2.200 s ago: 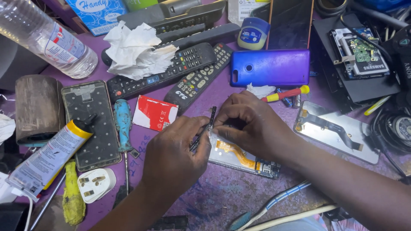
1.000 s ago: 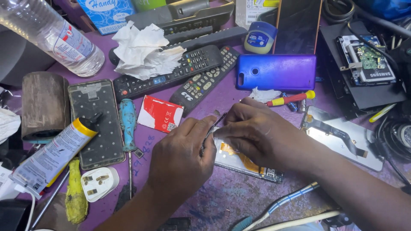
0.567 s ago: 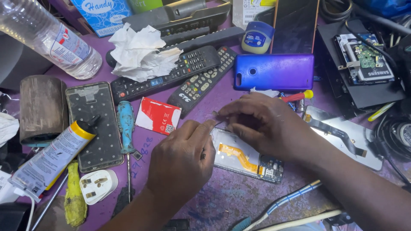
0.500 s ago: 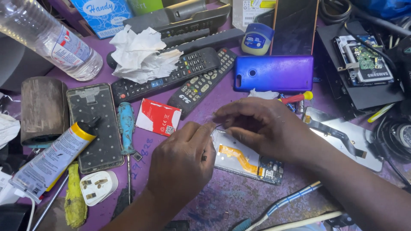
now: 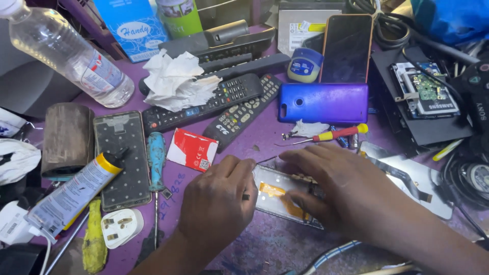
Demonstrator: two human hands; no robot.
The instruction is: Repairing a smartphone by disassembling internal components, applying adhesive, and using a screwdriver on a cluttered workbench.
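Both hands, left hand (image 5: 216, 203) and right hand (image 5: 333, 191), press flat on one opened phone frame (image 5: 277, 196); two remote controls (image 5: 224, 104) and one clear water bottle (image 5: 71, 56) lie beyond on the purple worktop (image 5: 265, 244).

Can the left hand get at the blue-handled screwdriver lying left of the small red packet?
Probably yes. The left hand rests on the opened phone frame; the blue-handled screwdriver lies uncovered just to its left, with only bare purple table between.
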